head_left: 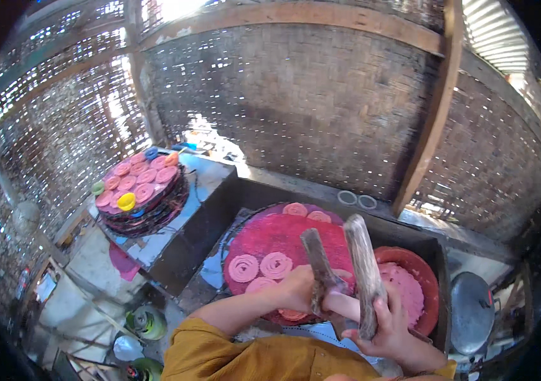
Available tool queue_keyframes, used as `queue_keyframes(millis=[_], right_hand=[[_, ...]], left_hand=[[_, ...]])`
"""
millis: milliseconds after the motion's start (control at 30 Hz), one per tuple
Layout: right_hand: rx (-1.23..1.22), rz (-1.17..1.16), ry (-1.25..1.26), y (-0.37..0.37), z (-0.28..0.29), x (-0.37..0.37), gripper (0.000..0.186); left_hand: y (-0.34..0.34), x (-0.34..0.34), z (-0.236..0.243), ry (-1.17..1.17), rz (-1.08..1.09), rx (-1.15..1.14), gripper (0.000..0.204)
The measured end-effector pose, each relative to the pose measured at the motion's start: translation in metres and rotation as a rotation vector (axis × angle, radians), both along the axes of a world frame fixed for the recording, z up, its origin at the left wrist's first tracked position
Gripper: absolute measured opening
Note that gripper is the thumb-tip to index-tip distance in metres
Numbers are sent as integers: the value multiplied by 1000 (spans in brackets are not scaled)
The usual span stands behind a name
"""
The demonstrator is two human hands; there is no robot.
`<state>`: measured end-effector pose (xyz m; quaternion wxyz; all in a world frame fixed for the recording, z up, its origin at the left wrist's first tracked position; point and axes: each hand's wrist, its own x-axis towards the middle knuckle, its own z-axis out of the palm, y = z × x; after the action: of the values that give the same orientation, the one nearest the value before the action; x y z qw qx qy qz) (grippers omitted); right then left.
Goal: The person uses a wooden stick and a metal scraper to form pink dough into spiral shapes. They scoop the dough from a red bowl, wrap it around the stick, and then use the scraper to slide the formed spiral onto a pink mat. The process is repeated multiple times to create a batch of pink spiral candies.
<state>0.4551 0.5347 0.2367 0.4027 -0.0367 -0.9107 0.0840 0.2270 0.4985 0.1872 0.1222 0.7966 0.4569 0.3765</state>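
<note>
Round magenta mat [283, 235] beyond and beneath your left hand [297, 289]; wooden bars in your grip.
Red basin [433, 286] of pink paste [403, 286] just beyond and right of your right hand [388, 327]. Longer bar [362, 263] rises from your right hand, fingers curled around its lower part; shorter bar [316, 251] rises from your left, wrapped firmly. Pale cylinder [344, 307] between hands. Pink coils [276, 265] on the mat, left of your left hand.

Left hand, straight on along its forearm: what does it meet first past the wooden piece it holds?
Probably the longer wooden bar in the right hand's grip; how deep it sits relative to the left hand is unclear.
</note>
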Motion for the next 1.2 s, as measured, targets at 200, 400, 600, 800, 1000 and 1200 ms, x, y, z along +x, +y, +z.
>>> queue_keyframes(millis=[200, 400, 600, 800, 1000, 1200], right_hand=[[-16, -12, -167, 0, -11, -9, 94], [-31, -23, -38, 10, -13, -30, 95], [23, -52, 10, 10, -2, -33, 101], [-148, -156, -177, 29, 52, -6, 116], [-1198, 114, 445, 58, 32, 25, 78], [-1153, -198, -21, 90, -96, -1, 32]], left_hand=[[5, -4, -15, 107, 68, -176, 77], [10, -14, -19, -104, 73, -15, 68], [19, -14, 13, -116, 23, -42, 58], [67, 15, 30, -244, -132, -30, 63], [112, 73, 40, -719, -489, -73, 60], [119, 73, 37, -1059, -438, -529, 46]])
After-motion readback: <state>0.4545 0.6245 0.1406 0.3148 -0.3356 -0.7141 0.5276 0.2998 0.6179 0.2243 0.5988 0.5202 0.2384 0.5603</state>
